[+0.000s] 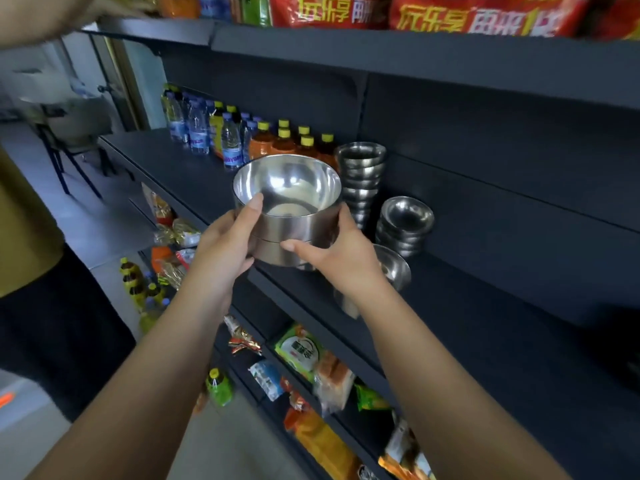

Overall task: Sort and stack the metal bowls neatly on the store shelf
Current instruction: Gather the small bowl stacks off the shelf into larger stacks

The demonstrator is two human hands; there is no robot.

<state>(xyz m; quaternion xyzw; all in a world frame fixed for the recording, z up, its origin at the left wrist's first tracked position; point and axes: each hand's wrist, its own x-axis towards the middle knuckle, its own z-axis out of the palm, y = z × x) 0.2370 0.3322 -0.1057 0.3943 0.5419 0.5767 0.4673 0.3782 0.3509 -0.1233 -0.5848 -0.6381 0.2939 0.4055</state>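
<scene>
The nested bowls [287, 206] sit at the shelf's [485, 323] front edge, between the left hand [225, 244] at nine o'clock and the right hand [343, 254] at four. A tall bowl stack [360, 178] stands at two o'clock, a shorter stack [405, 225] right of it, and bottles [242, 140] at eleven.

Dark metal shelving [485, 109] — pale floor [104, 223] beyond, a chair [69, 147] by the far wall.

Silver bowls [287, 209], dark grey shelf [485, 306]

Dark shelf [214, 188] carries bowl stacks [360, 181], drink bottles [232, 143].
</scene>
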